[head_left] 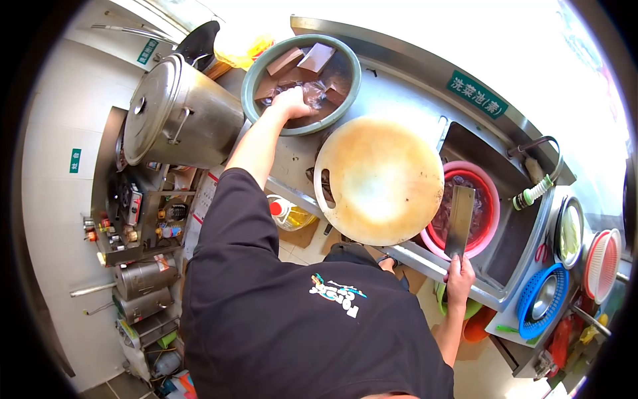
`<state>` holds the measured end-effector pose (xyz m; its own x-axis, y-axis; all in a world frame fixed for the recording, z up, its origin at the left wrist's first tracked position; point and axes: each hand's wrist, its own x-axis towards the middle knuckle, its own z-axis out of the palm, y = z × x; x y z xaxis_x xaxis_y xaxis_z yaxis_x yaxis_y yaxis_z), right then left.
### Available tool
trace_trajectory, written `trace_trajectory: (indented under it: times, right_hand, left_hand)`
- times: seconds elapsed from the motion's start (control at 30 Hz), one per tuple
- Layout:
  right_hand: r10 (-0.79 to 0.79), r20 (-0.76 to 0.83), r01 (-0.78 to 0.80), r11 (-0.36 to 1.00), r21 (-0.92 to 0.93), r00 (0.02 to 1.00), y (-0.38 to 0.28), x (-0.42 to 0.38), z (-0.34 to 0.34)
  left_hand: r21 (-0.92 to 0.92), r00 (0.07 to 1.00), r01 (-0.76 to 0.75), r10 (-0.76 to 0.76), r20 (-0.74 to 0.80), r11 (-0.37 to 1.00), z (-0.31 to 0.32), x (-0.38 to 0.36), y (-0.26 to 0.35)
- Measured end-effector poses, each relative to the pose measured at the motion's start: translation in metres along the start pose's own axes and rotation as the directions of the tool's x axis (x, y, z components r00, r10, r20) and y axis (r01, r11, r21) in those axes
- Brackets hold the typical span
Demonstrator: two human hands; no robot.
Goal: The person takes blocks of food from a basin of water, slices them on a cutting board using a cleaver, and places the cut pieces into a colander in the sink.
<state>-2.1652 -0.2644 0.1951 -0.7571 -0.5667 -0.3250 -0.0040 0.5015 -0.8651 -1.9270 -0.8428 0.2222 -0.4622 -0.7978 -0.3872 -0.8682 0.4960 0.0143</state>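
My left hand (290, 102) has its fingers curled around a clear bag (312, 93) inside the green basin (256, 70), among brown blocks (318, 56). My right hand (460, 279) grips a cleaver (460, 221) over the red basin (490, 193) in the sink (515, 233), beside the round cutting board (379, 179) on the desk (399, 93).

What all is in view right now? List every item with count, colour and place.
Round green basin: 1, green, top centre, holding brown blocks in liquid.
Round wooden chopping board: 1, tan, counter centre.
Large steel stockpot: 1, silver, lidded, left.
Pink plastic basin: 1, in sink.
Steel cleaver: 1, grey.
Blue plastic basket: 1, lower right.
Left hand: 1, in green basin.
Right hand: 1, gripping cleaver.
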Motion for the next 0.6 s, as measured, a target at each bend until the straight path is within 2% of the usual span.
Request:
trace_trajectory:
  times: [0.07,0.1,0.13,0.17,0.2,0.23,0.27,0.3,0.33,0.37,0.4,0.47,0.53,0.57,0.6]
  right_hand:
    - [-0.008,-0.010,0.008,1.000,0.003,1.000,-0.005,-0.001,0.006]
    - [-0.025,-0.003,0.025,0.999,-0.033,1.000,-0.007,0.000,0.008]
    - [-0.030,-0.009,0.029,0.995,-0.091,1.000,-0.016,-0.002,0.009]
    - [-0.072,-0.035,0.068,0.992,-0.105,0.997,-0.012,-0.003,0.010]
    - [-0.045,-0.038,0.039,0.990,-0.134,0.998,-0.014,-0.005,0.010]
    - [-0.012,-0.024,0.010,0.996,-0.084,1.000,-0.024,-0.008,0.012]
    - [0.010,-0.075,-0.019,0.994,-0.111,0.997,-0.029,-0.011,0.016]
    - [-0.056,-0.116,0.038,0.988,-0.147,0.992,-0.020,-0.008,0.023]
    - [-0.121,-0.156,0.091,0.978,-0.187,0.980,-0.011,-0.006,0.029]
    - [-0.121,-0.148,0.095,0.981,-0.171,0.982,-0.020,-0.007,0.033]
    - [-0.122,-0.143,0.095,0.979,-0.179,0.982,-0.024,-0.007,0.035]
    - [-0.168,-0.126,0.144,0.972,-0.184,0.978,-0.033,-0.010,0.037]
    - [-0.196,-0.143,0.163,0.963,-0.215,0.970,-0.034,-0.013,0.041]
    - [-0.164,-0.127,0.138,0.972,-0.190,0.978,-0.033,-0.014,0.041]
    - [-0.175,-0.123,0.150,0.971,-0.186,0.977,-0.031,-0.016,0.042]
  left_hand:
    - [-0.192,0.978,-0.024,-0.017,-0.207,0.981,0.018,0.014,-0.005]
    - [-0.198,0.964,0.007,-0.060,-0.261,0.980,0.025,0.021,-0.006]
    - [-0.188,0.976,0.025,-0.065,-0.210,0.982,0.012,0.016,-0.002]
    - [-0.156,0.979,0.138,-0.159,-0.129,0.978,0.005,0.016,0.006]
    - [-0.124,0.982,0.086,-0.105,-0.159,0.989,0.008,0.025,0.005]
    - [-0.094,0.961,-0.007,-0.020,-0.276,0.996,0.005,0.014,0.008]
    - [-0.085,0.927,-0.119,0.080,-0.367,0.989,0.020,0.027,-0.008]
    - [-0.040,0.885,-0.178,0.142,-0.444,0.983,0.033,0.041,-0.024]
    - [0.019,0.782,-0.204,0.174,-0.599,0.979,0.059,0.067,-0.043]
    - [-0.061,0.948,-0.004,-0.016,-0.317,0.998,0.024,0.040,-0.021]
    - [-0.024,0.973,0.097,-0.100,-0.210,0.995,0.018,0.043,-0.017]
    - [-0.132,0.939,-0.081,0.031,-0.342,0.988,0.008,0.033,-0.007]
    - [-0.134,0.910,-0.261,0.198,-0.365,0.956,0.009,0.039,-0.010]
    - [-0.027,0.971,-0.158,0.150,-0.185,0.987,0.003,0.040,-0.009]
    - [0.071,0.991,-0.099,0.105,-0.079,0.993,0.001,0.045,-0.011]
